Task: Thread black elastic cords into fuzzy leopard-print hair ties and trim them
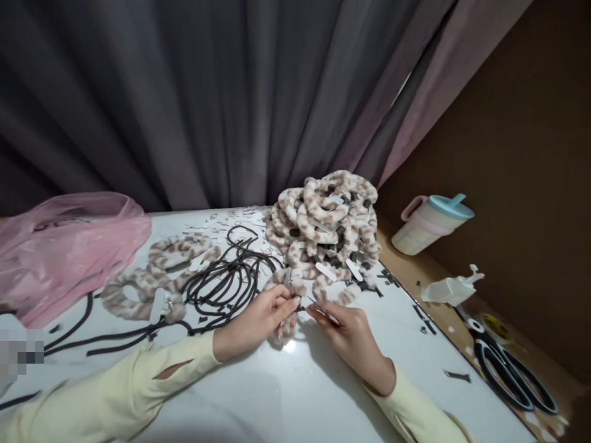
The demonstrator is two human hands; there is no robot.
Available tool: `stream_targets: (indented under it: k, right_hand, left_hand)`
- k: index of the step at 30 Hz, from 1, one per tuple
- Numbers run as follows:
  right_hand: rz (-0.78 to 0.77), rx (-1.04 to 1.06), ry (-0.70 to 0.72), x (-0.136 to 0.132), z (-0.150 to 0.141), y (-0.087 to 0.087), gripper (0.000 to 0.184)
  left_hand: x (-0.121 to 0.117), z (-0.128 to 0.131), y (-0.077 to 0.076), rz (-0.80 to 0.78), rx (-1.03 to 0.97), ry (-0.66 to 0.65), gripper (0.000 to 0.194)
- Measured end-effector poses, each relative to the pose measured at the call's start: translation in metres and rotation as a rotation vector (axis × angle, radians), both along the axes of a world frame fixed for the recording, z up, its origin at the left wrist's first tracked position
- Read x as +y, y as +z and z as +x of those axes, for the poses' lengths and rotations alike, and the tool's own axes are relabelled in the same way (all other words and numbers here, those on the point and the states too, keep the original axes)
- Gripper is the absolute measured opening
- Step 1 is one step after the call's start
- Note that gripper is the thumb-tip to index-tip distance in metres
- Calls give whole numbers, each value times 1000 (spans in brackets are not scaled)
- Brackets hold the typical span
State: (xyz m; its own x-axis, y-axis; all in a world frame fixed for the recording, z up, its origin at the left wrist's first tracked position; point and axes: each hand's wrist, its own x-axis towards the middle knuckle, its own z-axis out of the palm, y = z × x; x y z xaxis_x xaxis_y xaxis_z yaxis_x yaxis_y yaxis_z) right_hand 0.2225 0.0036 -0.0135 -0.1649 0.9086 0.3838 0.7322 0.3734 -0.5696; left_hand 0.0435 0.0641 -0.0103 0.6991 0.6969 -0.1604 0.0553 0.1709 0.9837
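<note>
My left hand (265,315) is closed on a fluffy brown-and-white ring (295,284) near the middle of the white table, part of it showing above and below the fingers. A short dark end sticks out between my two hands. Facing it, my right hand (351,337) pinches something thin and shiny, too small to name, its tip close to my left thumb. Just behind both hands rises a heap of similar fluffy rings (323,221) with white tags. Left of my left hand lies a tangle of black cord (226,280).
More fluffy rings (132,295) lie at the left beside a pink plastic bag (87,231). On the right are a lidded cup (427,227), a white packet (450,289), tape (496,328) and large scissors (503,375). Black scraps (425,320) lie along the table's right edge.
</note>
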Motion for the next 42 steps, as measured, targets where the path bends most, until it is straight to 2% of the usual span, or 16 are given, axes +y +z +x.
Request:
stream_targets:
  k: [4,9,13,15,17,20,23,26,29,32,42]
  right_hand:
    - [45,-34,28,2,2,-2,22]
    - [30,-27,2,-1,5,4,25]
    - [-118,21,23,-4,6,12,27]
    - [-219,104,-30,-6,6,20,24]
    - [-319,252,-159,-8,5,30,22]
    - [-543,623,-330,-17,1,46,39]
    - [-901,1091,-272,-30,-9,53,48]
    - [-1283,1454,-166,-39,-21,52,57]
    - [-1493,1685,-117,-39,-30,49,59]
    - [-1528,1763,-82,-33,-33,50,57]
    - [-1465,1827,-53,-24,-31,46,49]
  left_hand:
    - [-5,-1,7,60,16,-3,33]
    - [-11,-1,15,92,-14,7,28]
    - [-14,-3,17,86,-22,2,28]
    - [-13,-4,16,59,-40,4,29]
    - [-10,-5,16,28,-78,-1,29]
    - [-4,-7,19,-40,-130,11,29]
    - [1,-7,27,-157,-164,50,29]
    - [4,-8,34,-278,-194,90,30]
    - [4,-8,36,-326,-204,112,30]
    - [3,-7,33,-335,-215,110,28]
    - [-1,-5,29,-290,-185,97,28]
